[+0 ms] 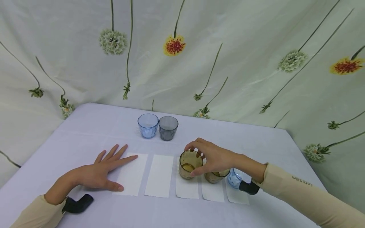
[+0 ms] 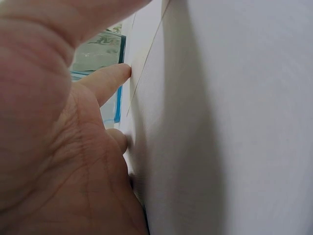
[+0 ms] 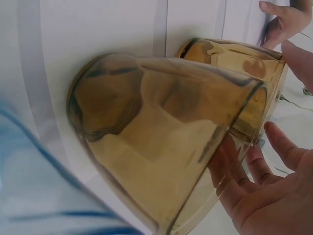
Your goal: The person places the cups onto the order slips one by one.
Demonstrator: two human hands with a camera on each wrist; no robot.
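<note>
My right hand [image 1: 218,155] holds an amber glass tumbler [image 1: 186,172] by its sides near the rim, thumb in front and fingers behind. The tumbler stands upright over the middle white paper strip [image 1: 187,191]. A second amber tumbler [image 3: 146,107] stands just right of it, partly hidden under the hand in the head view. Farther right, a light blue glass [image 1: 233,181] sits partly behind the right wrist. My left hand [image 1: 98,174] is spread with straight fingers, its fingertips at the leftmost paper strip [image 1: 132,177]; the left wrist view shows fingers [image 2: 110,81] right at the surface.
At the back of the white-covered table [image 1: 99,126] stand a blue glass [image 1: 148,131] and a grey glass [image 1: 168,133], side by side. Another paper strip [image 1: 159,177] lies between the hands. A flower-printed cloth [image 1: 242,63] hangs behind the table.
</note>
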